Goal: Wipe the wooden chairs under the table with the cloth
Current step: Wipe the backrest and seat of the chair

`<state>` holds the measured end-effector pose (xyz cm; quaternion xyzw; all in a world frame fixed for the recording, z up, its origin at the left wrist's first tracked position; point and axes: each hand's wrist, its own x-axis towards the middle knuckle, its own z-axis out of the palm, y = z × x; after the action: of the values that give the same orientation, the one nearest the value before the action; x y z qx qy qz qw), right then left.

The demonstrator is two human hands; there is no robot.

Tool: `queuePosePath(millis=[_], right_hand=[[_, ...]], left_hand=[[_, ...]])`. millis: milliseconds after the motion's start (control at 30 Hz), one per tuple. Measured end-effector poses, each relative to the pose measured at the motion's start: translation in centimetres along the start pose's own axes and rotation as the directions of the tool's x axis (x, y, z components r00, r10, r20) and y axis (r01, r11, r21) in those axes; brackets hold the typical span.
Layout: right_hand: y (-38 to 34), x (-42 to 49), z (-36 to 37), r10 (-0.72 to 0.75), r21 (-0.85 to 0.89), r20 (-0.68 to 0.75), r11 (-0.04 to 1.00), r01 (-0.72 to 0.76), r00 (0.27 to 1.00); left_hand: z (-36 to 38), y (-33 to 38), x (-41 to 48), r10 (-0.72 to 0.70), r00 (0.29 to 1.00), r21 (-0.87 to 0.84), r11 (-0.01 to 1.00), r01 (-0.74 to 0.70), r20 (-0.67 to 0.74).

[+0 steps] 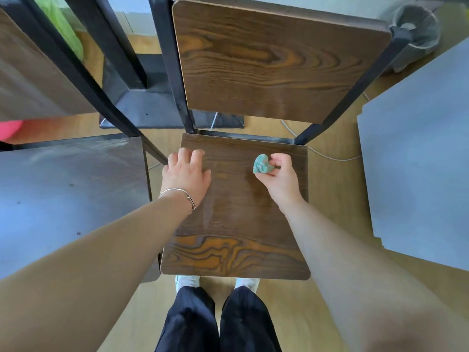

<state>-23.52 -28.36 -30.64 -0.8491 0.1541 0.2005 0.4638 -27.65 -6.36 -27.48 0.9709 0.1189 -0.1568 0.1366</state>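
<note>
We stand facing a wooden chair [236, 257] with our two hands held well apart over its seat [236, 207].

Hands:
- The left hand [186, 174] lies palm down on the rear left part of the seat. Its fingers are straight and slightly spread, and it holds nothing. A thin metal bracelet [177, 195] circles that wrist.
- The right hand [281, 176] is over the rear right part of the seat. Its thumb and fingers are curled round a small, bunched teal cloth [262, 163], which sticks out past the fingertips toward the left. We cannot tell whether the cloth touches the wood or sits just above it.

Chair:
- The seat is dark brown with strong grain, and an orange-brown figure runs across its front part.
- The backrest [279, 59] is of the same wood and rises beyond the hands between black metal posts [170, 72].

Surroundings:
- A second chair [71, 194] stands just beside the first, on our left. Its seat shows a pale sheen and a few dark specks.
- A dark metal pedestal base [152, 105] rests on the floor [330, 199] beyond the two seats.
- The grey counter [418, 161] is on our right, near the chair's right side.
- A bin [416, 29] with a translucent liner stands at the upper right.
- A pale cable [330, 154] lies on the light wooden floor between the chair and the counter.
- Dark trousers [193, 321] and white shoes [186, 282] show below the seat's front edge.
</note>
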Motion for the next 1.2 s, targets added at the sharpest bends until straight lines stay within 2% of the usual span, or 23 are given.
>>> queuePosePath(millis=[133, 233, 333, 467, 600, 700, 867, 1033, 1200], right_hand=[[2.5, 0.7, -0.8, -0.11, -0.184, -0.058, 0.978, 0.098, 0.992], [3.9, 1.3, -1.3, -0.247, -0.362, -0.023, 0.905, 0.222, 0.969], [4.5, 1.5, -1.7, -0.295, -0.504, -0.008, 0.826, 0.251, 0.955], [3.8, 1.8, -2.3, -0.175, -0.438, -0.025, 0.887, 0.146, 0.984], [2.1, 3.0, -2.5, -0.084, -0.448, 0.103, 0.885, 0.122, 0.991], [1.4, 3.8, -2.5, -0.093, -0.489, 0.153, 0.858, 0.158, 0.984], [2.0, 3.3, -2.0, -0.18, -0.532, 0.091, 0.822, 0.201, 0.979], [4.9, 1.2, -1.9, -0.293, -0.634, 0.064, 0.726, 0.265, 0.954], [5.4, 0.9, -1.6, -0.373, -0.833, 0.033, 0.502, 0.231, 0.927]], left_hand=[[1.3, 1.9, 0.2, 0.025, 1.0, -0.002, 1.0, -0.025, 0.017], [2.1, 2.7, 0.3, 0.039, 0.999, -0.002, 0.999, -0.039, 0.025], [2.6, 3.1, 0.1, 0.047, 0.998, 0.001, 0.999, -0.047, 0.033], [2.6, 3.3, -0.2, 0.048, 0.998, 0.02, 0.999, -0.048, 0.034], [2.6, 3.3, -0.2, 0.043, 0.999, 0.022, 0.999, -0.044, 0.03], [2.7, 3.4, -0.2, 0.036, 0.999, 0.024, 0.999, -0.037, 0.033], [2.8, 3.5, -0.4, 0.032, 0.999, 0.02, 0.999, -0.032, 0.037], [3.0, 3.6, -0.6, 0.027, 0.999, 0.014, 1.0, -0.028, 0.042], [3.2, 4.1, -0.8, 0.03, 0.999, 0.008, 1.0, -0.03, 0.046]])
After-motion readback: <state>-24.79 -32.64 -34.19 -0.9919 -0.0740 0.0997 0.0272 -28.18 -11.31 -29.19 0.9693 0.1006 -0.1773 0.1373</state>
